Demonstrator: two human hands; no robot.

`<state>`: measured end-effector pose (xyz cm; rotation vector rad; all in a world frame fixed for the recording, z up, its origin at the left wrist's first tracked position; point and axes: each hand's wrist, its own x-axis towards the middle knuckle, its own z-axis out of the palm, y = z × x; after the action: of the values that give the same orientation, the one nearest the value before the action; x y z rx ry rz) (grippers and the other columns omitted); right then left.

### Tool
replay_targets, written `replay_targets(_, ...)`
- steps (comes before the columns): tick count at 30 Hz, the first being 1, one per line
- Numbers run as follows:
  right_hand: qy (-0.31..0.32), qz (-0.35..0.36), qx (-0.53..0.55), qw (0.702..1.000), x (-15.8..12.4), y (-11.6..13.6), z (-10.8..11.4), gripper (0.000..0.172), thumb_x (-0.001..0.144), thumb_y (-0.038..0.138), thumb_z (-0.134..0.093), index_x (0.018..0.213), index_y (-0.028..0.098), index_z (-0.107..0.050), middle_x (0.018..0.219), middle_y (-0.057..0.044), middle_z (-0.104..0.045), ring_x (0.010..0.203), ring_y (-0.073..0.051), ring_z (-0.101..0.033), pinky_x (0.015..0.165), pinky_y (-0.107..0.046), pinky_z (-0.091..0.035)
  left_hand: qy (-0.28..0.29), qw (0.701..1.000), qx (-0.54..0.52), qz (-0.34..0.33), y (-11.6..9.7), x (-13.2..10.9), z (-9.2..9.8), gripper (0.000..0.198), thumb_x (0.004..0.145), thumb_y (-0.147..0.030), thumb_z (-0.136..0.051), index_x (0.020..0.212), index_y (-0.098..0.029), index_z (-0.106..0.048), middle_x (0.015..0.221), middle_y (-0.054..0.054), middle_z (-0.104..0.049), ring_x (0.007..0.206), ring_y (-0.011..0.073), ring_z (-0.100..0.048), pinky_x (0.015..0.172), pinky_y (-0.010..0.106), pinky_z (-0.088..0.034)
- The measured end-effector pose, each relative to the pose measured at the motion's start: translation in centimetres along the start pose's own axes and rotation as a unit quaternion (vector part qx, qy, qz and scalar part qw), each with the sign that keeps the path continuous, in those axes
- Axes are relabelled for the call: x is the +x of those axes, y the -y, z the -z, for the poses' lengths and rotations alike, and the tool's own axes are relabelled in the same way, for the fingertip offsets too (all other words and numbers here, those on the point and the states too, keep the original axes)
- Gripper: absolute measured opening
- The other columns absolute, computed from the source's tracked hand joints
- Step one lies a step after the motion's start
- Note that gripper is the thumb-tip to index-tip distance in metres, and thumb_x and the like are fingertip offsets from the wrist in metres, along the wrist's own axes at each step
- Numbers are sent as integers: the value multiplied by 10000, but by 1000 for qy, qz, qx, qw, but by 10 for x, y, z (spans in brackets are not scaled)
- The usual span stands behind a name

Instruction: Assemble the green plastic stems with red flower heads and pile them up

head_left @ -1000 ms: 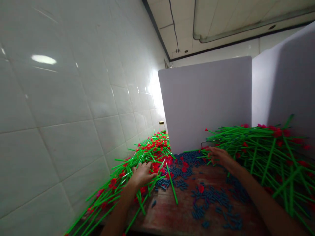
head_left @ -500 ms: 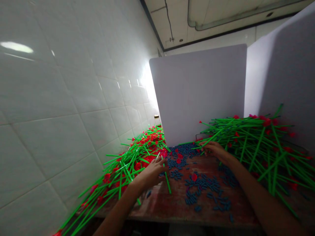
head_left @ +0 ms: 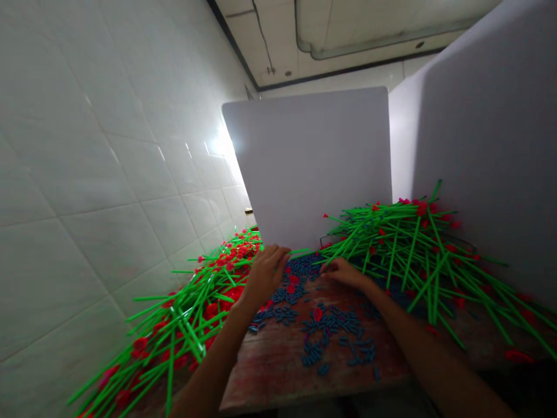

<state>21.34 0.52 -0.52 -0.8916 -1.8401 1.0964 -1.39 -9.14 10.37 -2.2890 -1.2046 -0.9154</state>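
My left hand reaches over the left side of the table with fingers stretched forward. Its fingertips are close to a thin green stick lying at the back; whether they touch it I cannot tell. My right hand is closed in a pinch beside the small dark blue pieces, just in front of the right pile of green sticks. What its fingertips hold is hidden or too small to name. Several red cup-shaped pieces lie among the blue ones.
A pile of green sticks with red ends runs along the tiled wall on the left. An upright pale panel stands at the back, another at the right. Blue pieces are scattered over the worn wooden tabletop.
The view has turned right. My left hand has moved forward, and the green stick beneath it has gone from that spot. My right hand has come back slightly from the green sticks.
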Motion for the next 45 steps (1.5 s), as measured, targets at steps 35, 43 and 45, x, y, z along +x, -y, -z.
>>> replay_targets(35, -134, 90, 139, 977, -4, 22, -4, 353, 635, 480, -732, 793, 170, -674, 702, -31, -653, 646, -160, -585, 616, -274, -472, -6, 995, 35, 97, -7, -16, -80, 350, 939, -429, -338, 857, -190, -580, 832, 25, -622, 842, 176, -508, 758, 313, -265)
replay_targets(43, -153, 95, 119, 976, 0, 16, -4, 328, 615, 475, -744, 729, 174, -678, 657, -28, -651, 617, -163, -580, 603, -279, -460, 28, 997, 54, 54, -9, -4, -77, 325, 938, -406, -341, 876, -192, -578, 868, 55, -618, 876, 200, -499, 765, 345, -273)
replay_targets(45, -169, 88, 125, 974, 0, 14, -2, 329, 605, 477, -749, 712, 174, -680, 652, -32, -652, 619, -171, -581, 604, -288, -458, 35, 997, 56, 33, -10, 3, -78, 304, 936, -393, -354, 890, -194, -579, 882, 64, -612, 899, 207, -496, 787, 356, -274)
